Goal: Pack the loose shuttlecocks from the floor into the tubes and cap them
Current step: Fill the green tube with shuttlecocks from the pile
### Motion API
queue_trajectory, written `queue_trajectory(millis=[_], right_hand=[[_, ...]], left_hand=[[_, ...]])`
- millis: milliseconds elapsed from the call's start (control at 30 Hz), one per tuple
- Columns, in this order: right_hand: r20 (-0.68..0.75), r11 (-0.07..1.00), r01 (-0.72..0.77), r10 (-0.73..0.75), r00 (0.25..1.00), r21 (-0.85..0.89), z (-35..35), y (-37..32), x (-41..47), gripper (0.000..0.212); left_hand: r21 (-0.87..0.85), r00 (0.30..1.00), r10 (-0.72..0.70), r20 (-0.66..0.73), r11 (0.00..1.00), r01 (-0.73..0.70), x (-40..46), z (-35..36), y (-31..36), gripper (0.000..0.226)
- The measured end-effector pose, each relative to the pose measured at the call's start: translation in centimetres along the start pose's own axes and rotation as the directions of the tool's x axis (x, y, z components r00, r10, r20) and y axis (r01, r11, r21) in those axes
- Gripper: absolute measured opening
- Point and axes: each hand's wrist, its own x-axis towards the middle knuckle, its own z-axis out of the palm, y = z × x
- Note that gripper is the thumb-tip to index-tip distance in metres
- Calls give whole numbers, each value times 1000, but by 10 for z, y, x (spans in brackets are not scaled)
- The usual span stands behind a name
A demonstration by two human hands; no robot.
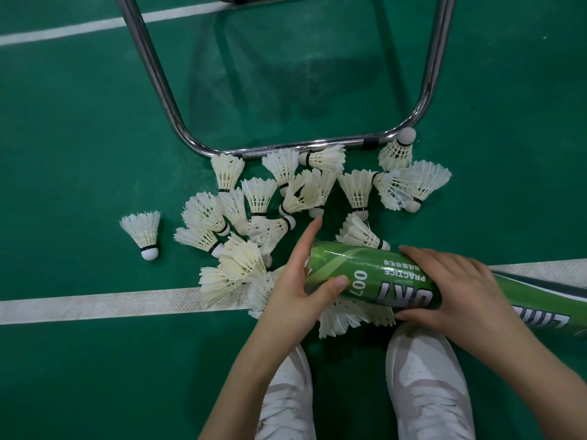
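- A lone shuttlecock (143, 233) stands cork-down on the green court floor (79, 154), well apart from the rest, out to the left.
- The main heap of loose shuttlecocks (254, 201) lies between the chrome chair frame (286, 149) and the white court line (111, 301), ahead of and partly under the hands.
- The left hand (295, 287) grips the near end of the green shuttlecock tube (374, 277): thumb across the tube wall, palm covering its mouth, index finger straight and pointing toward the heap. Whether that end is capped is hidden.
- The tube lies almost level, its long axis running left to right and off the right edge, resting on feathers.
- The right hand (457, 284) is curled round the tube's middle, steadying it.
- White sneakers (425, 385) sit below.
- Judgement: the tube's mouth faces left toward the heap, so the left hand is the nearer one to pick the next shuttlecock.
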Motion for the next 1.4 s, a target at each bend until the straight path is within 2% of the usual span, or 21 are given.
queue_trajectory(millis=[67, 133, 233, 400, 500, 600, 700, 833, 1033, 1133, 1267, 1400], right_hand=[[3, 1000, -4, 4, 1000, 3, -1, 0, 1, 94], [4, 1000, -12, 12, 1000, 11, -1, 0, 1, 94], [1, 1000, -12, 12, 1000, 29, -1, 1, 1, 95], [-17, 1000, 1, 0, 1000, 28, 0, 0, 1, 97], [-22, 1000, 8, -8, 1000, 13, 0, -1, 0, 97], [-12, 1000, 11, -10, 1000, 11, 0, -1, -2, 97], [-5, 1000, 6, -6, 1000, 13, 1, 0, -2, 97], [-16, 1000, 18, -18, 1000, -6, 2, -1, -2, 97], [-10, 1000, 18, -18, 1000, -1, 3, -1, -1, 96], [-9, 1000, 11, -11, 1000, 6, 2, -2, -1, 97], [1, 1000, 9, -9, 1000, -2, 1, -1, -2, 98], [3, 1000, 4, -4, 1000, 2, 1, -3, -3, 97]], left_hand=[[-11, 998, 9, -67, 1000, -9, -2, -3, 3, 63], [-19, 982, 17, -189, 1000, -21, -3, -12, 4, 57], [98, 946, 75, -316, 994, -46, -4, -35, 0, 47], [515, 911, 187, -368, 857, 32, -5, -62, -15, 51], [638, 911, 185, -368, 763, 103, -6, -67, -24, 54], [685, 915, 165, -367, 714, 146, -7, -67, -27, 51], [683, 911, 137, -389, 707, 185, -9, -66, -28, 49], [687, 885, 185, -428, 703, 185, -11, -65, -27, 47], [576, 792, 258, -553, 805, 141, -13, -67, -10, 47], [463, 772, 257, -581, 885, 53, -13, -66, 7, 47], [301, 794, 220, -566, 952, -49, -13, -56, 21, 49], [129, 832, 127, -540, 989, -68, -11, -44, 18, 48]])
